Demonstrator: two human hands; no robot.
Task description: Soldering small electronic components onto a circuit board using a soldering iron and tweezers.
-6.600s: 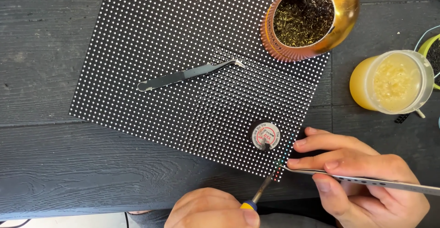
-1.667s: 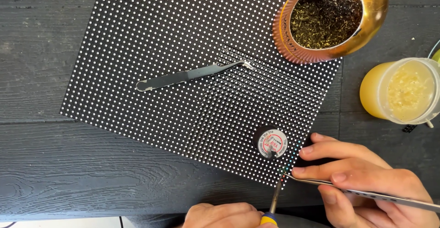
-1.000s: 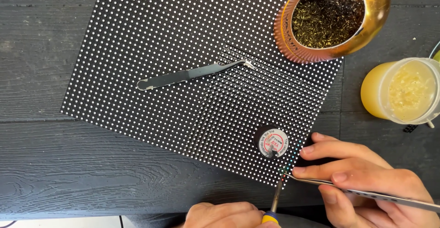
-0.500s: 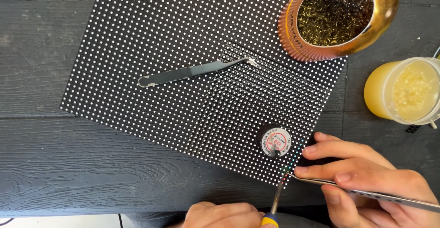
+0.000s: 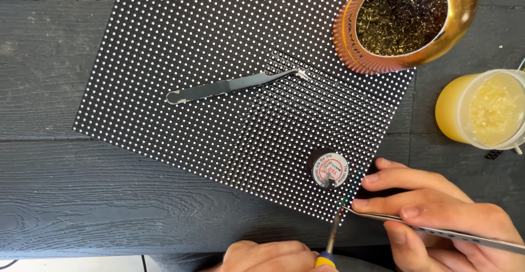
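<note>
Left hand (image 5: 273, 256): grasping soldering iron (image 5: 331, 238).
Right hand (image 5: 437, 217): grasping tweezers (image 5: 437, 232).
LED panel (image 5: 219, 86): stiff, fragile; hold by edges.

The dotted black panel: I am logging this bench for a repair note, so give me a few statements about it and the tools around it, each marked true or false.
1. The right hand holds a slim metal tool whose tip sits at the lower right corner of the dotted black panel. True.
2. The spare tweezers lie on the bare wooden table. False: they lie on the panel, untouched.
3. The gold holder is filled with brass wool. True.
4. The small solder spool stands near the panel's upper left corner. False: it stands near the lower right corner.
5. The left hand is empty. False: it holds a yellow-and-blue-handled iron pointing at that corner.
</note>
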